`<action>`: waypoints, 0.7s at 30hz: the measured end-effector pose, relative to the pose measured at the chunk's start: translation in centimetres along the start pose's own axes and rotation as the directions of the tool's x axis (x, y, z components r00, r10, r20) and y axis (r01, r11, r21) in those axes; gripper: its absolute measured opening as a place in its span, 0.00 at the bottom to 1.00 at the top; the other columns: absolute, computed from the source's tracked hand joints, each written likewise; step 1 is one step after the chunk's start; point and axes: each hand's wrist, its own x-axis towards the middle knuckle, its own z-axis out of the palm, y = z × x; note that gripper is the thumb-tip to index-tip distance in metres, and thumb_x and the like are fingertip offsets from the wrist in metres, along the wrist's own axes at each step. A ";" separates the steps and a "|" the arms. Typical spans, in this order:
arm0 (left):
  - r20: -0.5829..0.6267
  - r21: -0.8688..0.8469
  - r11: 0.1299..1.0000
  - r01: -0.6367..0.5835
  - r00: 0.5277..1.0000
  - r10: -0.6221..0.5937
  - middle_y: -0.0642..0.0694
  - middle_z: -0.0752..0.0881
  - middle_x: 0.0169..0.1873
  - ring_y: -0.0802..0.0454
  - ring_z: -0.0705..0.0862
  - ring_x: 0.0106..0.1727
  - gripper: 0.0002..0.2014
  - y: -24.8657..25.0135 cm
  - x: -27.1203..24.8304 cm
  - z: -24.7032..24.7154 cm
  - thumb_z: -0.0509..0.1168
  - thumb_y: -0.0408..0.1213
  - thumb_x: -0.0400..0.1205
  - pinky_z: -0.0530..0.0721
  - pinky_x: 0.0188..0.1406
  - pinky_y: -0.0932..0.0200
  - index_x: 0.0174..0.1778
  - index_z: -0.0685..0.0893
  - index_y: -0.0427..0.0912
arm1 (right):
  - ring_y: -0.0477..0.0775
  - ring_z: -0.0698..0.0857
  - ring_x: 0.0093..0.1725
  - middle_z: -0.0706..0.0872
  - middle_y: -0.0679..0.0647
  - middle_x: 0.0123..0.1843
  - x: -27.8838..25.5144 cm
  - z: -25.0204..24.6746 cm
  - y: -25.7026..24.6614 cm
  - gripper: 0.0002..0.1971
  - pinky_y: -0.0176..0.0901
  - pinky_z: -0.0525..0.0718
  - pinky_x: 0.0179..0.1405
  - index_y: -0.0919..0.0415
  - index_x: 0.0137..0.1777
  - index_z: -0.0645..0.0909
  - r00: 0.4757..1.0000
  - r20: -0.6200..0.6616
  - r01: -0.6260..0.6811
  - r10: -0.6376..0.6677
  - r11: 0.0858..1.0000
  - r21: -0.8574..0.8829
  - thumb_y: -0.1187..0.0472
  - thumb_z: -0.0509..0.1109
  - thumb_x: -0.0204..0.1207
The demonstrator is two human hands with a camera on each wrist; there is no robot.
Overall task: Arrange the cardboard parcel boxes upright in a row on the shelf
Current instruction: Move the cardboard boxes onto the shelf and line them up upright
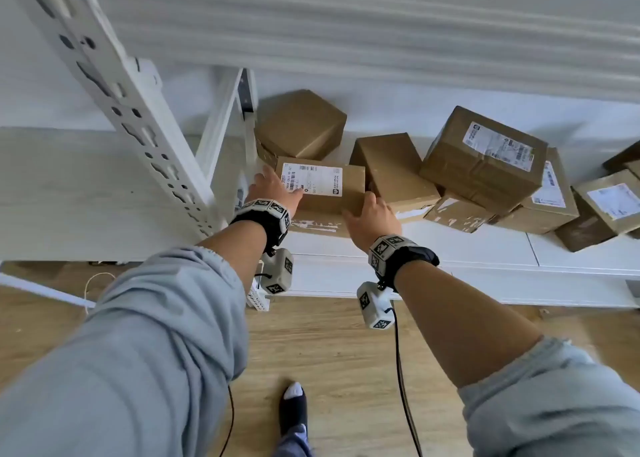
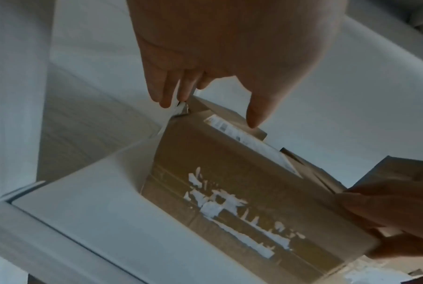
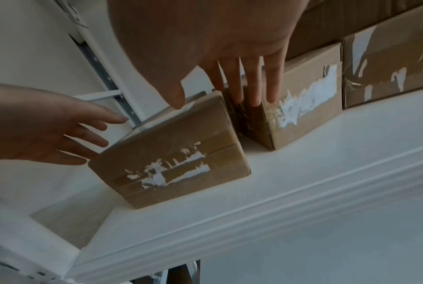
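Note:
A cardboard box (image 1: 322, 190) with a white label on top stands near the left end of the white shelf (image 1: 450, 248). Torn label remains mark its front face (image 3: 176, 153). My left hand (image 1: 273, 190) is at the box's left end, fingers (image 2: 161, 90) straight down that side and thumb over the top (image 2: 229, 192). My right hand (image 1: 372, 214) is at the right end. Its straight fingers (image 3: 254, 80) reach into the gap between this box and the neighbouring box (image 3: 302, 96), and its thumb lies by the top edge. Neither hand curls round the box.
A plain box (image 1: 301, 124) lies tilted behind. Several more boxes are piled unevenly to the right, including a large labelled one (image 1: 485, 155). A white perforated upright (image 1: 138, 110) stands left of my hands. An upper shelf (image 1: 346, 23) hangs overhead.

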 end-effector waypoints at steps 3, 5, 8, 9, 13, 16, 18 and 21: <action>0.033 -0.012 1.000 0.027 0.999 -0.027 0.37 0.75 0.70 0.35 0.77 0.69 0.37 -0.5 1.2 0.8 0.65 0.58 0.81 0.78 0.63 0.42 0.77 0.62 0.37 | 0.65 0.79 0.64 0.81 0.61 0.64 1.0 0.9 -0.3 0.24 0.55 0.80 0.55 0.61 0.66 0.70 0.999 -0.005 -0.054 0.054 0.998 0.026 0.41 0.60 0.83; 0.070 -0.035 0.999 0.031 0.997 -0.028 0.37 0.78 0.68 0.35 0.80 0.66 0.36 -0.8 1.8 1.7 0.62 0.61 0.82 0.80 0.61 0.42 0.75 0.64 0.36 | 0.67 0.82 0.61 0.83 0.63 0.62 1.4 1.7 -0.2 0.24 0.54 0.78 0.49 0.63 0.65 0.69 0.998 0.002 -0.064 0.064 0.996 0.058 0.42 0.58 0.84; 0.033 -0.028 0.999 0.024 0.999 -0.023 0.38 0.81 0.66 0.36 0.82 0.64 0.34 -0.8 1.9 2.2 0.61 0.62 0.83 0.80 0.57 0.45 0.72 0.67 0.37 | 0.70 0.85 0.55 0.85 0.66 0.58 1.6 2.6 -0.4 0.21 0.55 0.79 0.44 0.65 0.63 0.68 0.998 -0.021 -0.050 0.052 0.993 0.106 0.45 0.57 0.86; 0.017 -0.024 0.999 0.023 1.000 -0.022 0.38 0.82 0.64 0.36 0.83 0.63 0.33 -0.8 1.8 2.2 0.61 0.62 0.83 0.80 0.54 0.47 0.70 0.68 0.37 | 0.71 0.85 0.54 0.85 0.67 0.57 1.6 2.8 -0.4 0.21 0.55 0.79 0.43 0.65 0.62 0.68 0.998 -0.034 -0.051 0.055 0.993 0.110 0.45 0.57 0.86; -0.007 0.026 1.000 -0.017 1.000 0.018 0.39 0.84 0.59 0.38 0.85 0.59 0.31 -0.8 0.9 2.2 0.60 0.63 0.83 0.75 0.44 0.51 0.66 0.70 0.38 | 0.71 0.85 0.53 0.86 0.67 0.56 0.8 2.8 -0.5 0.21 0.50 0.72 0.39 0.66 0.63 0.68 0.994 -0.062 -0.078 0.085 0.992 0.104 0.47 0.57 0.87; -0.035 0.051 0.998 -0.032 0.999 0.034 0.39 0.85 0.57 0.38 0.86 0.56 0.31 -1.2 -0.3 1.9 0.60 0.64 0.83 0.77 0.42 0.52 0.66 0.70 0.38 | 0.71 0.85 0.53 0.86 0.66 0.55 -0.6 2.7 -0.5 0.21 0.49 0.71 0.39 0.66 0.64 0.68 0.993 -0.072 -0.086 0.095 0.990 0.115 0.46 0.57 0.87; -0.042 0.060 0.998 -0.034 0.998 0.037 0.39 0.84 0.59 0.38 0.86 0.57 0.32 -1.5 -1.6 1.5 0.59 0.64 0.82 0.80 0.44 0.50 0.66 0.70 0.37 | 0.71 0.85 0.53 0.85 0.67 0.56 -1.8 2.6 -0.4 0.21 0.49 0.71 0.40 0.66 0.64 0.68 0.992 -0.082 -0.081 0.091 0.990 0.116 0.46 0.57 0.86; -0.063 0.045 0.998 -0.038 0.997 0.041 0.38 0.84 0.59 0.37 0.86 0.58 0.32 -2.0 -4.2 0.9 0.60 0.64 0.82 0.83 0.47 0.48 0.66 0.70 0.37 | 0.71 0.85 0.54 0.85 0.67 0.57 -4.2 2.2 -0.2 0.22 0.50 0.74 0.42 0.66 0.65 0.68 0.993 -0.091 -0.067 0.078 0.991 0.120 0.45 0.56 0.86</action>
